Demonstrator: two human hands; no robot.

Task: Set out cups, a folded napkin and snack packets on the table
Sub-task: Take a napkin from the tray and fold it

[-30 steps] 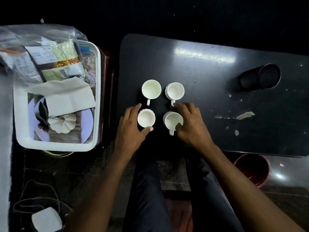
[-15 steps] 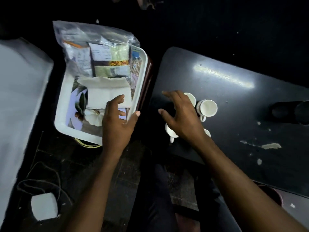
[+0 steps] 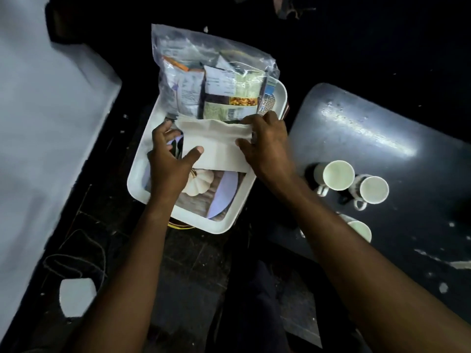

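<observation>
Napkin [image 3: 216,151]: matt cloth or paper, creased. Snack bag [image 3: 211,72]: clear glossy plastic film, crinkled. Tray [image 3: 276,98]: smooth white plastic. Cups [image 3: 337,175]: glazed white ceramic. Worktop [image 3: 369,133]: dark, glossy, scuffed, flaked.

Dim room, dark tiled floor [image 3: 198,253] with pale specks. Pale grey slab [image 3: 43,138] fills left side, blurred. Black table [image 3: 397,128] at right, glossy top catching streak of overhead light, chipped pale patches near its right edge. Loose dark cable [image 3: 76,263] looped on floor beside small white block [image 3: 76,296].
</observation>
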